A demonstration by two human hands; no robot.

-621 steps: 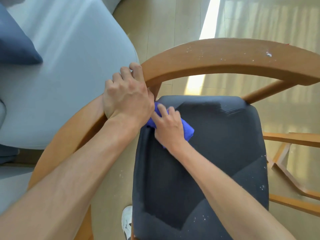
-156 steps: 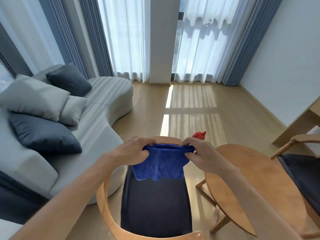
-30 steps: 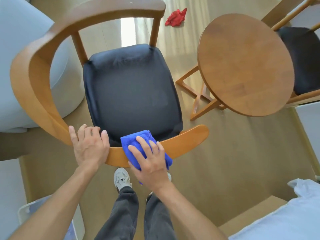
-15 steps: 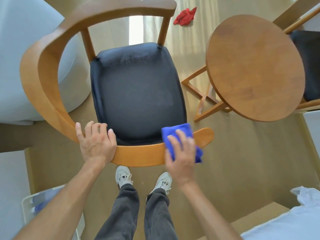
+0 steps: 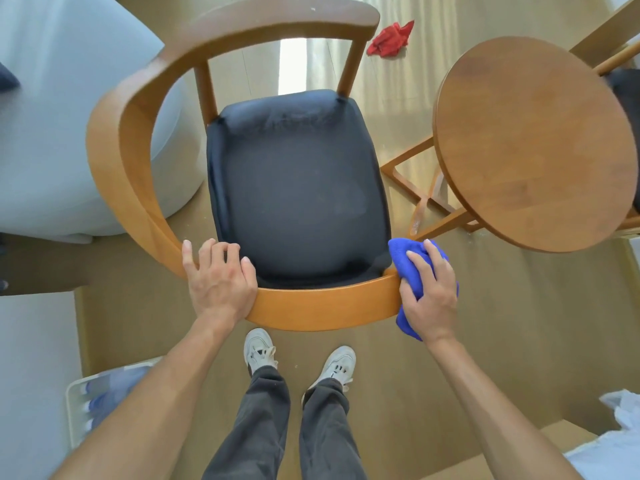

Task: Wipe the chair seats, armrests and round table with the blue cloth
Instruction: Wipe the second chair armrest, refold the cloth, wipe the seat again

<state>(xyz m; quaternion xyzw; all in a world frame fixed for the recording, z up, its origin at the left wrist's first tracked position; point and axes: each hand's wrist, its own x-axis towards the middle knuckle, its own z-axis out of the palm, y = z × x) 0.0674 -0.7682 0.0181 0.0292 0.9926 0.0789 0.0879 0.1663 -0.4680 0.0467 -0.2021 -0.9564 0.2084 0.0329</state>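
Below me stands a wooden chair with a curved armrest [image 5: 322, 308] and a dark seat [image 5: 298, 188]. My left hand [image 5: 221, 282] grips the near part of the armrest, left of centre. My right hand [image 5: 429, 296] is closed around the blue cloth [image 5: 407, 261] and presses it over the right end of the armrest. The round wooden table [image 5: 533, 140] stands to the right, close to the chair. A second chair's dark seat [image 5: 628, 98] shows behind the table at the right edge.
A pale sofa [image 5: 69, 116] sits close on the left of the chair. A red cloth [image 5: 389, 38] lies on the floor beyond it. A white bin [image 5: 74, 410] is at the lower left, white fabric [image 5: 620, 445] at the lower right. My feet [image 5: 298, 358] stand just behind the chair.
My right hand has slid the blue cloth rightward along the armrest, from near its middle to its right end. My left hand has kept its grip on the armrest.
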